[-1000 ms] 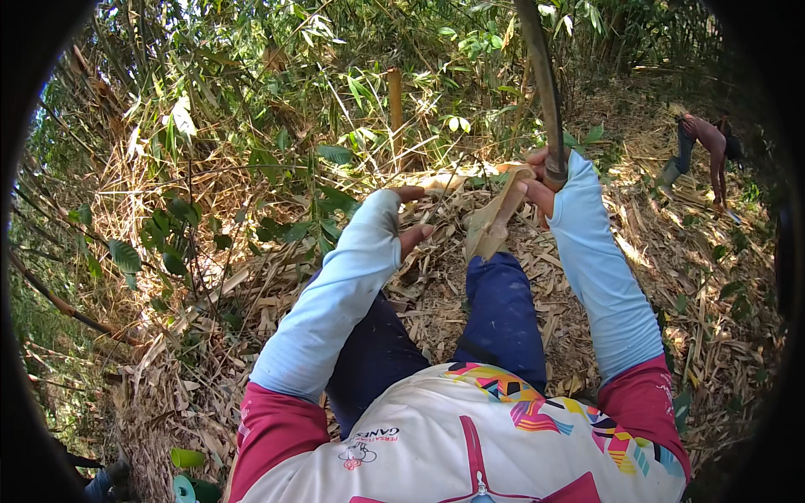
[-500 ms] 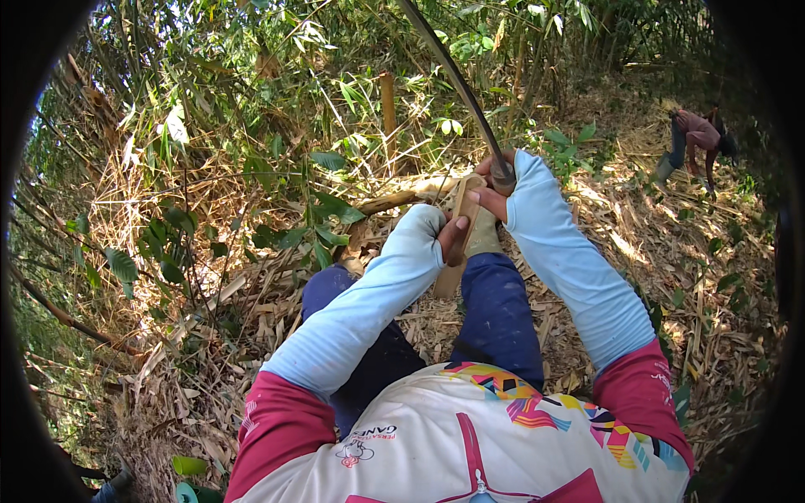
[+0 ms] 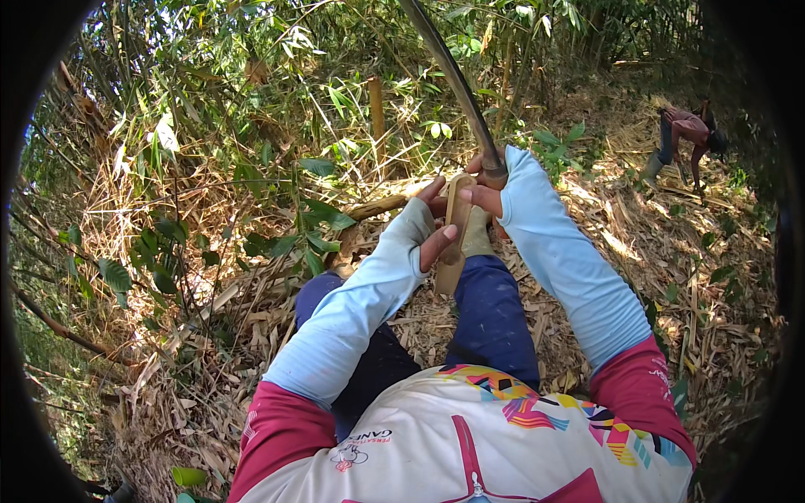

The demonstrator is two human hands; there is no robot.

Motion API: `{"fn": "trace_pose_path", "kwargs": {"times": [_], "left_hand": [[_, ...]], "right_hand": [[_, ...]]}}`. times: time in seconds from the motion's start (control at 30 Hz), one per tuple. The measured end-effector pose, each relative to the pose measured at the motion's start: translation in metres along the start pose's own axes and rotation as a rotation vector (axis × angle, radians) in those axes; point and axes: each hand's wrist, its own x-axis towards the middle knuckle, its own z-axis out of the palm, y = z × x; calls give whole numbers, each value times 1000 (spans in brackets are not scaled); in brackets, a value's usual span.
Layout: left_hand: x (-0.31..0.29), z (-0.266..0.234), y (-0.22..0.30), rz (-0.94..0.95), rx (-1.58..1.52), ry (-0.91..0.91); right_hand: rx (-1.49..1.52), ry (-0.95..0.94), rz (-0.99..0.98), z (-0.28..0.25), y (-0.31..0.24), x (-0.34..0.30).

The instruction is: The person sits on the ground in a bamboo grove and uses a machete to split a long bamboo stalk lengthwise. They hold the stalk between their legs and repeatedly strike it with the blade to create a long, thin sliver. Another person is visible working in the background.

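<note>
My right hand (image 3: 489,186) is closed round the grip end of a long, dark, curved machete (image 3: 459,80), whose blade points up and away. Its thumb also presses on a flat, light-brown wooden piece (image 3: 454,214) with a rounded upper end. That piece hangs between my hands, tilted, its wider lower end above my leg. Close on its left side, my left hand (image 3: 426,225) has thumb and fingers spread apart. The left thumb tip lies at the wood's edge; whether it presses there I cannot tell. Pale blue sleeves cover both wrists and part of the palms.
Dry leaves and bamboo litter (image 3: 251,327) cover the ground. A cut stump (image 3: 376,117) and a fallen branch (image 3: 377,207) lie ahead, leafy plants (image 3: 319,222) to the left. A stooping person (image 3: 688,134) is at the far right. A green tube-like object (image 3: 189,476) lies at lower left.
My left hand has loosened from the wooden piece, its fingers now spread and shifted slightly left. The right hand keeps the machete and wood. The far person has bent slightly lower.
</note>
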Motion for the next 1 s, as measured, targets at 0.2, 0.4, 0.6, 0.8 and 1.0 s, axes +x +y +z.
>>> {"fn": "trace_pose_path", "kwargs": {"times": [0.2, 0.4, 0.6, 0.8, 1.0], "left_hand": [[2, 8, -7, -101, -68, 308], [11, -29, 10, -176, -267, 450], [20, -71, 8, -188, -84, 618], [33, -57, 13, -173, 14, 525], [31, -49, 15, -189, -21, 409]], "right_hand": [[1, 0, 44, 26, 1, 3], [219, 12, 257, 9, 55, -26], [543, -336, 535, 8, 91, -71], [741, -581, 546, 6, 73, -96], [839, -642, 532, 10, 70, -99]]}}
